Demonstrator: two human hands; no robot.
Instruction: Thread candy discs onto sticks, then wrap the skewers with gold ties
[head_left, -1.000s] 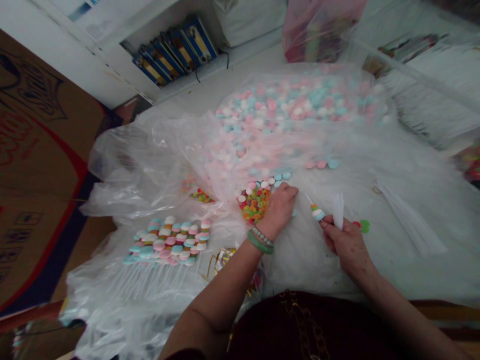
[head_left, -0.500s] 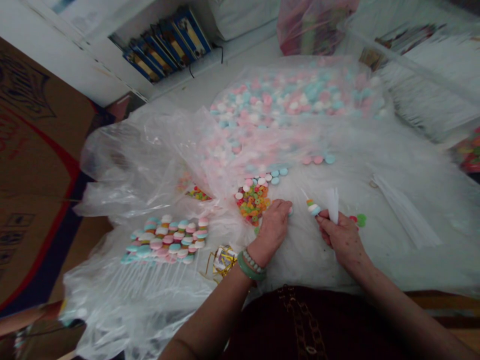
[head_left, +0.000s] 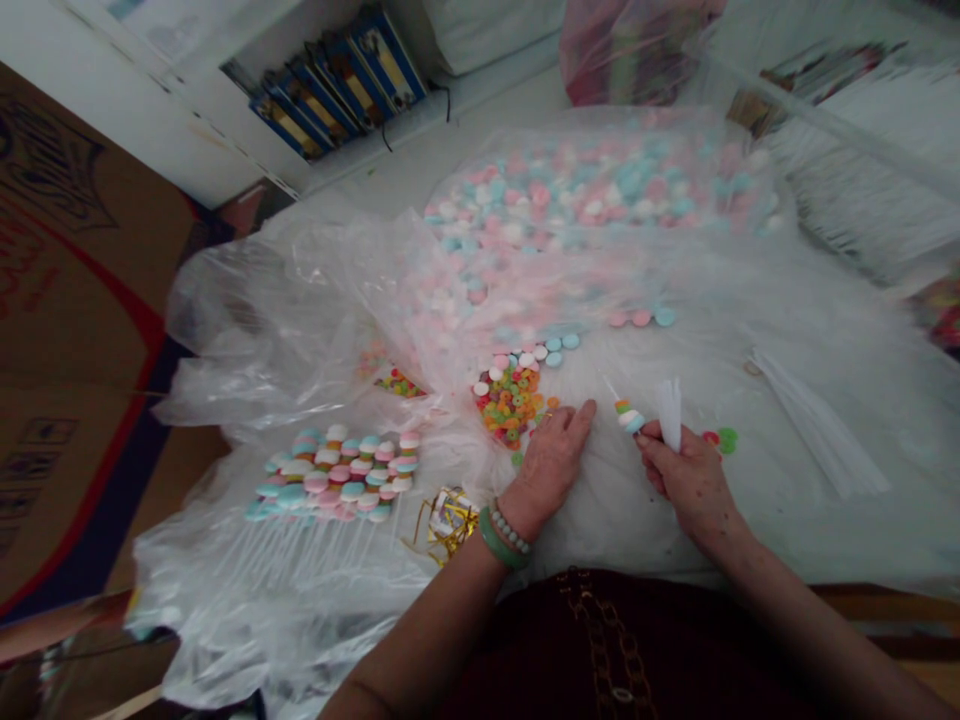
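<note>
My right hand (head_left: 684,475) is closed round a thin white stick carrying a small stack of candies (head_left: 628,415), striped orange, green, white and blue. A bundle of white sticks (head_left: 670,415) stands up out of the same hand. My left hand (head_left: 555,455) lies on the plastic-covered table, fingers stretched forward, beside a pile of coloured gummy rings (head_left: 510,405). What lies under its fingertips is hidden. Loose pink, white and blue marshmallows (head_left: 553,350) sit just beyond the rings. Near my right hand are a few green and red rings (head_left: 726,440).
Finished candy skewers (head_left: 337,475) lie in rows at left, beside gold twist ties (head_left: 451,520). A large clear bag of marshmallows (head_left: 570,195) fills the back. More white sticks (head_left: 817,425) lie at right. A cardboard box (head_left: 67,330) stands far left.
My left hand's index finger reaches further forward, and the pale candy seen at its fingertips is out of sight. My right hand keeps its hold with little movement. The view has shifted slightly.
</note>
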